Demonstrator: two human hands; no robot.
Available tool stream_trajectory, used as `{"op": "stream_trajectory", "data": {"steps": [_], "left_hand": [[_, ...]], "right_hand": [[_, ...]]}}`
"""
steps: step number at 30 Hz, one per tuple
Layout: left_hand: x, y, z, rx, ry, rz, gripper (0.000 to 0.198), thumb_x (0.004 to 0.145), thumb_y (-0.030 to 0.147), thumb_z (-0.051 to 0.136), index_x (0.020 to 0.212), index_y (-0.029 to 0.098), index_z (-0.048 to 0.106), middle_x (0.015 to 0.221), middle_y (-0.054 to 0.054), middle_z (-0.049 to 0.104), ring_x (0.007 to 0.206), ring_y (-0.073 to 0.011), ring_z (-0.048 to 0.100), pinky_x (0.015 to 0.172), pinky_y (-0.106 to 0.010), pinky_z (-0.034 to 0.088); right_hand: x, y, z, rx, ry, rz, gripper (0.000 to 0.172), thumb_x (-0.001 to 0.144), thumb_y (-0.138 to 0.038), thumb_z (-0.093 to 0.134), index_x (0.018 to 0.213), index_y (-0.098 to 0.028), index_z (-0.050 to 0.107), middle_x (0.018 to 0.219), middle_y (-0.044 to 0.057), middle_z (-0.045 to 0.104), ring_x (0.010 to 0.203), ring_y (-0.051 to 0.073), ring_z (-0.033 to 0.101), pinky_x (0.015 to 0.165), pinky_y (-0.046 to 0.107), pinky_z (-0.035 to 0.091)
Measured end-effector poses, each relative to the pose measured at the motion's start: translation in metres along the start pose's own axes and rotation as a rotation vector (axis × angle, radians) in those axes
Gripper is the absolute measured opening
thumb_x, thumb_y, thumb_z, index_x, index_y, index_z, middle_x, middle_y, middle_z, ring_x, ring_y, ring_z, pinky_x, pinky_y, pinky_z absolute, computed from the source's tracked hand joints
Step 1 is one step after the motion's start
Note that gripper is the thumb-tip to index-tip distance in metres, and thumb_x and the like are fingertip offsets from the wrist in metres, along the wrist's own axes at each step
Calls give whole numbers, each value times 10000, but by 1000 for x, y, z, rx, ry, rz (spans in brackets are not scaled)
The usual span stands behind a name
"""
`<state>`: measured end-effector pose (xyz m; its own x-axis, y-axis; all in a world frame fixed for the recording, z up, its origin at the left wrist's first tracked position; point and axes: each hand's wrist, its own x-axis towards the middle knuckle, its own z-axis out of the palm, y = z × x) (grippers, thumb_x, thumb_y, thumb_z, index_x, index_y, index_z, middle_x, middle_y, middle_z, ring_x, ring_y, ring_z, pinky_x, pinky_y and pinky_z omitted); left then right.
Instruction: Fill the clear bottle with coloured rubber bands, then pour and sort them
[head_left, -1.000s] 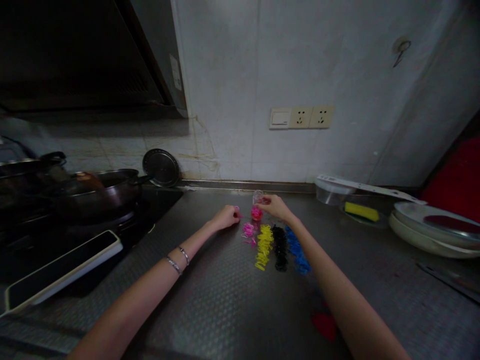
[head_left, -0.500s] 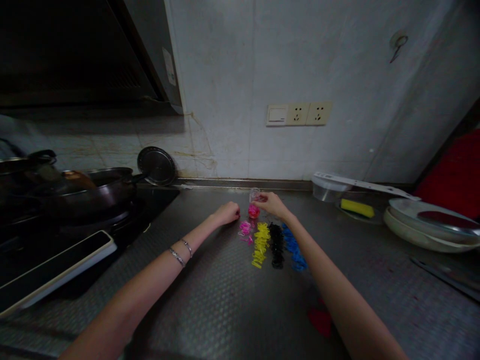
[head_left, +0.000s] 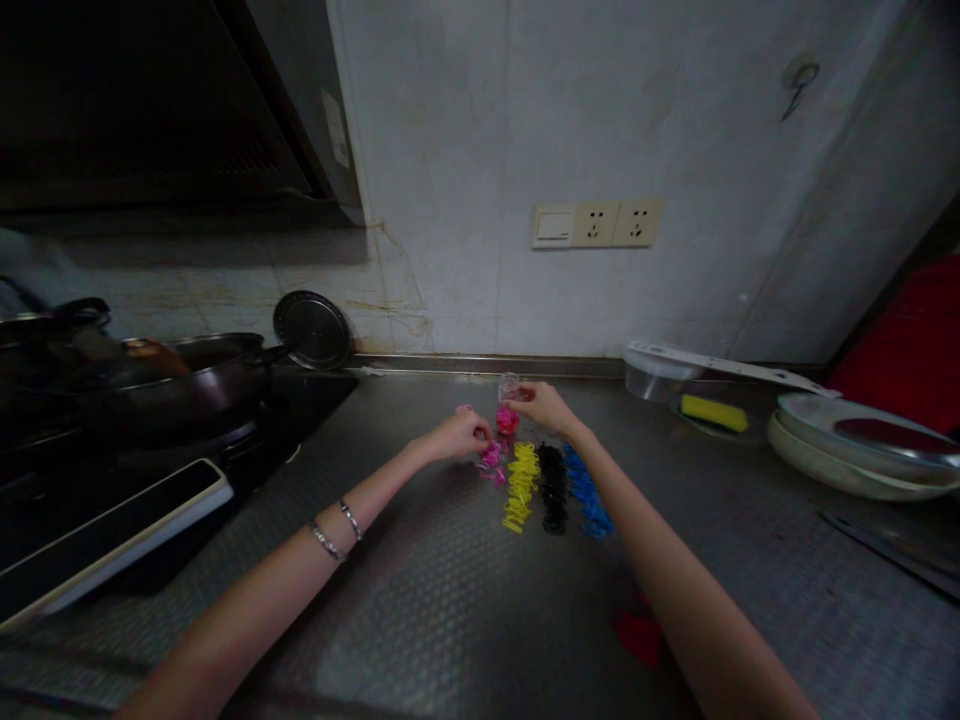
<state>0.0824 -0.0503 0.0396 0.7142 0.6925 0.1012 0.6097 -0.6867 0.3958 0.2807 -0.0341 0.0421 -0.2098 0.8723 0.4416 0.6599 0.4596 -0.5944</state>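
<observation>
Small elastic bands lie sorted by colour on the steel counter (head_left: 450, 610): a pink heap (head_left: 492, 458), a yellow row (head_left: 520, 486), a black row (head_left: 554, 487) and a blue row (head_left: 586, 490). My left hand (head_left: 459, 436) is closed in a pinch at the pink heap, touching the bands. My right hand (head_left: 545, 405) is closed on a small clear jar (head_left: 509, 388) tilted over a deeper pink clump (head_left: 507, 420). One loose pink band (head_left: 463, 409) lies just behind my left hand.
A stove with a dark pan (head_left: 187, 375) and a round lid (head_left: 311, 330) fills the left side. At the right stand a clear tub (head_left: 656, 378), a yellow sponge (head_left: 714, 412) and stacked plates (head_left: 855, 445). A red scrap (head_left: 639, 637) lies by my right forearm.
My left hand has moved right, from beside the pink heap onto it, leaving one pink band behind it. My right hand has stayed on the jar.
</observation>
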Motion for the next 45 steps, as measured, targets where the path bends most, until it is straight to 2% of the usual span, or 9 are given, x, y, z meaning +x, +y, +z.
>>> {"op": "stream_trajectory", "data": {"steps": [5,11,15,18,22,31,35,40,45], "left_hand": [[-14,12,9,-109,-84,61,167,715,168,514,770,106,659,603,1,586,527,-74,458,510,-176,317],[-20,10,8,-130,-77,109,196,756,225,506,832,118,652,642,-2,596,540,-75,466,532,-179,338],[-24,18,5,-40,-40,128,204,761,263,516,847,139,654,747,-26,627,637,-102,530,609,-194,381],[-28,30,8,88,31,53,240,772,334,509,868,158,642,824,-44,633,717,-138,563,656,-221,401],[-35,43,16,239,53,-90,302,752,444,509,877,186,605,863,-48,628,769,-184,582,629,-245,416],[-33,42,22,229,10,-114,165,745,311,508,834,199,588,856,-25,615,758,-163,573,615,-229,409],[-29,35,15,207,-20,-38,139,736,269,528,824,194,606,883,-25,608,812,-164,561,655,-227,408],[-29,28,8,147,-4,64,243,751,322,540,944,188,602,944,-42,580,855,-162,546,747,-244,416],[-36,32,8,256,8,-55,488,707,548,525,1059,210,548,999,-66,526,879,-211,546,731,-297,439]], "right_hand": [[1,3,2,9,11,5,257,694,-359,619,827,-148,681,768,41,689,686,156,605,602,216,419],[2,4,2,-8,9,6,253,694,-355,625,828,-147,680,781,46,689,695,160,610,609,220,422],[2,5,2,-14,7,-12,247,698,-346,623,828,-145,681,783,43,687,693,158,606,624,223,420],[2,5,2,-23,8,-10,259,697,-350,621,843,-145,681,777,40,685,688,158,603,613,220,416],[2,5,3,-24,9,5,260,695,-351,623,845,-146,680,776,42,687,679,157,603,602,216,416],[2,4,2,-37,3,-24,240,703,-354,605,805,-147,672,751,35,684,672,151,597,586,210,402],[2,4,2,-12,5,-24,244,700,-346,604,820,-144,671,774,41,685,672,147,595,593,210,407],[1,3,2,-27,9,-15,259,694,-362,605,799,-134,669,744,40,677,664,148,587,575,207,397],[1,2,1,-54,16,-3,268,697,-379,603,777,-132,669,730,42,673,657,149,585,582,215,399]]}}
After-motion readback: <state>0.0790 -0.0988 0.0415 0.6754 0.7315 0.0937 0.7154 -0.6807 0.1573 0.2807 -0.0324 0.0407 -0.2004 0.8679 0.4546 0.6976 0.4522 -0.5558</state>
